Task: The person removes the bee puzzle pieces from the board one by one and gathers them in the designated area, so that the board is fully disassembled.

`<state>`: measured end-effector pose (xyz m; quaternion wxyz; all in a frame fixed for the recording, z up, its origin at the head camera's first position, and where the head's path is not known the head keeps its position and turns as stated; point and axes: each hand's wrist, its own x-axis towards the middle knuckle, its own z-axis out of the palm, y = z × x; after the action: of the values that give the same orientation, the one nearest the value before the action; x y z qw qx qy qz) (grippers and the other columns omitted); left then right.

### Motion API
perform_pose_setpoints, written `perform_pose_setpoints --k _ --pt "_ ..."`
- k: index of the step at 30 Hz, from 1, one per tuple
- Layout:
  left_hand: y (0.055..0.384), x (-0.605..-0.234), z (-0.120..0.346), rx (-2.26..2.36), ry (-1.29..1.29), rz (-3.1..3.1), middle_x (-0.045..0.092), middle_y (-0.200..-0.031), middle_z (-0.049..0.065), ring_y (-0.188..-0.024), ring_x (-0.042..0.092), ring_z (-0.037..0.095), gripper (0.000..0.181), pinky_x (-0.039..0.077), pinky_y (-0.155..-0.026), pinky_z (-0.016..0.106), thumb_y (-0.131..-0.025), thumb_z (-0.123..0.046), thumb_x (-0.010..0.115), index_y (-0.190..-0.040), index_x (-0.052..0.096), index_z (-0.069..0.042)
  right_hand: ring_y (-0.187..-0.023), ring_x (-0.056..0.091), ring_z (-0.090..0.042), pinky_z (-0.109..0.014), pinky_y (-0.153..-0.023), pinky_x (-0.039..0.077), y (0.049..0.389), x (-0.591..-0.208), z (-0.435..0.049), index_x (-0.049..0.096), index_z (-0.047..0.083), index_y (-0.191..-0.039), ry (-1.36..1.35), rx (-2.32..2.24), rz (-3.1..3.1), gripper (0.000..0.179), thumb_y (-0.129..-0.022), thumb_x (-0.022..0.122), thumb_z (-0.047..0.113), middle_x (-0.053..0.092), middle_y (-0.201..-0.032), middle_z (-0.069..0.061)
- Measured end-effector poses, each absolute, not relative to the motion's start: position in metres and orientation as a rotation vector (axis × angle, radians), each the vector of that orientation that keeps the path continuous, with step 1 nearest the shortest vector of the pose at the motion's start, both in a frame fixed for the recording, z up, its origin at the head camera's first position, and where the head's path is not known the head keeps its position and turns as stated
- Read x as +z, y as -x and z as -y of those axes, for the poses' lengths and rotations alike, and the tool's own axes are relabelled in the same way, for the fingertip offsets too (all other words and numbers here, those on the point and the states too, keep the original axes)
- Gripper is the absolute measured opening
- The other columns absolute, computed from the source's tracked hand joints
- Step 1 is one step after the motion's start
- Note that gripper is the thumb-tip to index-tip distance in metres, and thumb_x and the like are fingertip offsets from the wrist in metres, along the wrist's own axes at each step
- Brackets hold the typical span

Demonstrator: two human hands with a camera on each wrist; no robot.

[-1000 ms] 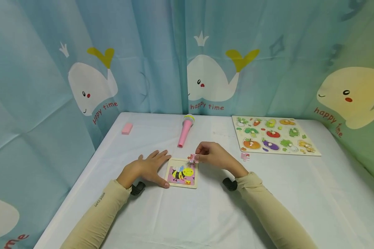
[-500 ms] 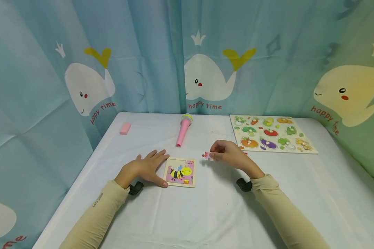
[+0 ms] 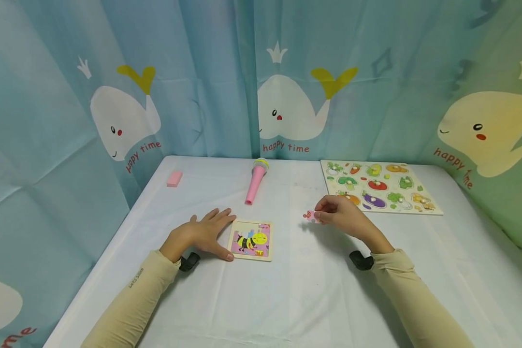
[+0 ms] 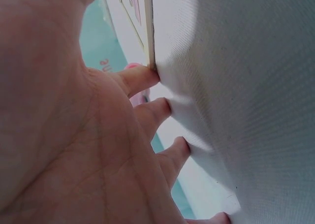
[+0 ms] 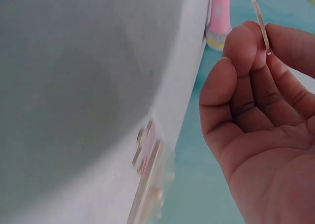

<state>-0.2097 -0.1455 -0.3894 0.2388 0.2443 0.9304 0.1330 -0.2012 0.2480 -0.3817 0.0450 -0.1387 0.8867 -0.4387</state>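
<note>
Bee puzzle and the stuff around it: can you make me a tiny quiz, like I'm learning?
1. Which hand pinches a puzzle piece?
2. True or false: in the head view, the pink toy microphone lies between the pink block and the vegetable knob puzzle.
3. The left hand touches: A) the microphone, B) the bee puzzle, C) the block.

Key: 1. The right hand; 2. True; 3. B.

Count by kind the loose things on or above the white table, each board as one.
Flat wooden boards, bee puzzle and vegetable puzzle: 2
Small pink puzzle pieces, held and lying: 2
Long pink microphone: 1
Pink rectangular block: 1
Total: 6
</note>
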Motion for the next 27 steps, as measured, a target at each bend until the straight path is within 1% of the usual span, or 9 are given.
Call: perform_pose_setpoints --k 7,12,15,19,27 --pt "0.212 -0.392 0.147 0.372 -0.67 -2.548 0.01 -0.18 0.008 -0.164 0.003 0.036 0.118 0.006 -0.118 0.08 -0.083 -0.058 0.088 -0.172 0.024 -0.014 -0.083 0.069 -0.028 -0.038 -0.073 0.058 0.199 -0.379 -0.267 0.07 -0.003 -0.107 0.384 -1.356 -2.73 0.012 -0.103 0.072 0.008 0.072 -0.09 -0.009" --pt "0.213 -0.393 0.149 0.391 -0.687 -2.543 0.009 -0.18 0.008 -0.164 0.002 0.035 0.118 0.005 -0.117 0.081 -0.083 -0.058 0.088 -0.172 0.024 -0.013 -0.083 0.07 -0.026 -0.038 -0.074 0.06 0.201 -0.379 -0.279 0.069 -0.003 -0.108 0.361 -1.33 -2.744 0.012 -0.103 0.071 0.007 0.072 -0.091 -0.01" --pt "0.213 -0.392 0.149 0.398 -0.692 -2.542 0.009 -0.18 0.009 -0.164 0.002 0.037 0.118 0.005 -0.116 0.082 -0.083 -0.058 0.088 -0.172 0.024 -0.012 -0.086 0.071 -0.026 -0.037 -0.075 0.06 0.201 -0.379 -0.286 0.067 -0.005 -0.113 0.336 -1.327 -2.731 0.016 -0.104 0.07 0.008 0.073 -0.096 -0.011" --pt "0.212 -0.392 0.147 0.395 -0.687 -2.542 0.01 -0.179 0.01 -0.164 0.003 0.037 0.117 0.006 -0.116 0.082 -0.083 -0.057 0.088 -0.171 0.025 -0.012 -0.087 0.07 -0.022 -0.035 -0.076 0.06 0.203 -0.379 -0.296 0.064 -0.008 -0.12 0.302 -1.33 -2.724 0.024 -0.104 0.069 0.008 0.072 -0.1 -0.013" --pt "0.212 -0.393 0.147 0.395 -0.684 -2.542 0.009 -0.18 0.009 -0.164 0.002 0.037 0.118 0.005 -0.117 0.082 -0.083 -0.058 0.088 -0.172 0.025 -0.012 -0.085 0.067 -0.023 -0.034 -0.073 0.058 0.204 -0.379 -0.316 0.065 -0.007 -0.117 0.265 -1.268 -2.814 0.021 -0.106 0.068 0.01 0.072 -0.096 -0.012"
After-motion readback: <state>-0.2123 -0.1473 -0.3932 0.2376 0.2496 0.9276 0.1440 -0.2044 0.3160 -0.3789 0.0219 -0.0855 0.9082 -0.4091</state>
